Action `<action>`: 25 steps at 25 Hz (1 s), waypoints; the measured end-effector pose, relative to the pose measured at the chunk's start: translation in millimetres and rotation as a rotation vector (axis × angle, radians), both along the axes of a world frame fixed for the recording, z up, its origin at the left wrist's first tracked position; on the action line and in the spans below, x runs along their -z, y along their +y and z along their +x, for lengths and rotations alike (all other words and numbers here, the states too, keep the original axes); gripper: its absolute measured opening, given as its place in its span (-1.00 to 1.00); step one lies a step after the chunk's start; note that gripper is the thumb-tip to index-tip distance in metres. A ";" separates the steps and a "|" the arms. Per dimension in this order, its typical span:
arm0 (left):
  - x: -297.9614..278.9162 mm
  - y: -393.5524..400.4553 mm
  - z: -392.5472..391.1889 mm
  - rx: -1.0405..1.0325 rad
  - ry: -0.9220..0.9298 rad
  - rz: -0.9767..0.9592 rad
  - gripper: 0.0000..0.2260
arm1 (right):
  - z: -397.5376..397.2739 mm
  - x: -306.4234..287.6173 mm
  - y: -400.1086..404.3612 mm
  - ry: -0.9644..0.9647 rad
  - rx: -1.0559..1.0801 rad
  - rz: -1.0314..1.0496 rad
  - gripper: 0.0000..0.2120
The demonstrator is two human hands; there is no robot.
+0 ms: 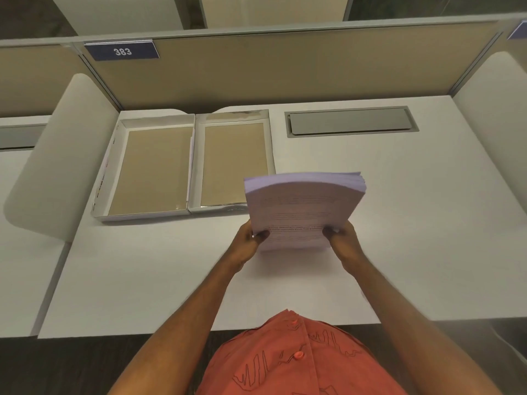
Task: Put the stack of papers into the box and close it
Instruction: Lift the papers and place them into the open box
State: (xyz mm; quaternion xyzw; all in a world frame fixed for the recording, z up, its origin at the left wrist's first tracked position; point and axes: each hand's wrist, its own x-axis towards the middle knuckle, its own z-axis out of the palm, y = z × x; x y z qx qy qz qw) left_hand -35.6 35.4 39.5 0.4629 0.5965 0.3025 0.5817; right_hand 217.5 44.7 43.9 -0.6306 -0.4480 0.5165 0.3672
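Note:
A thick stack of printed white papers [303, 206] is held above the desk, tilted up toward me, its far edge bowed. My left hand [251, 238] grips its near left corner and my right hand [343, 239] grips its near right corner, thumbs on top. To the left lies the white box [122, 166], open flat, with two shallow halves side by side: a deeper tray on the left and the hinged lid half [271, 149] on the right, both showing brown cardboard floors with nothing in them. The stack overlaps the lid half's near right corner in view.
The white desk [427, 223] carries a grey cable hatch [352, 121] at the back right. A tan partition [285, 67] with a "383" label [122, 51] closes the back. Rounded white side dividers [54, 166] flank the desk on both sides.

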 end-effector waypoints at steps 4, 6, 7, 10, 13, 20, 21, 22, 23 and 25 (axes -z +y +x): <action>-21.2 31.3 -34.0 -0.065 -0.005 0.056 -0.70 | -33.6 -33.8 36.3 -0.018 -0.110 0.057 -0.49; -33.1 54.6 -57.5 -0.108 -0.032 0.102 -0.67 | -54.2 -42.3 62.6 -0.004 -0.139 0.079 -0.51; -38.3 66.7 -69.7 -0.126 -0.045 0.124 -0.64 | -65.1 -45.5 76.6 -0.001 -0.147 0.083 -0.52; -49.7 106.5 -103.5 -0.213 -0.076 0.150 -0.63 | -98.2 -50.6 122.3 -0.009 -0.151 0.070 -0.56; -46.0 148.3 -128.1 -0.332 -0.059 0.119 -0.68 | -130.1 -46.7 165.2 -0.011 -0.142 0.052 -0.56; 7.8 214.4 -154.7 -0.397 0.034 -0.107 -0.66 | -182.6 7.6 221.4 -0.159 -0.046 -0.099 -0.53; 16.5 218.1 -156.7 -0.396 0.032 -0.137 -0.67 | -186.6 16.5 224.1 -0.170 -0.035 -0.126 -0.52; 23.7 220.2 -157.8 -0.391 0.036 -0.160 -0.68 | -189.5 24.1 225.2 -0.173 -0.028 -0.148 -0.50; 30.7 222.9 -159.1 -0.386 0.046 -0.182 -0.69 | -192.3 32.2 226.9 -0.176 -0.023 -0.166 -0.50; 40.9 226.5 -159.2 -0.382 0.089 -0.219 -0.69 | -196.3 43.5 228.2 -0.203 -0.012 -0.183 -0.51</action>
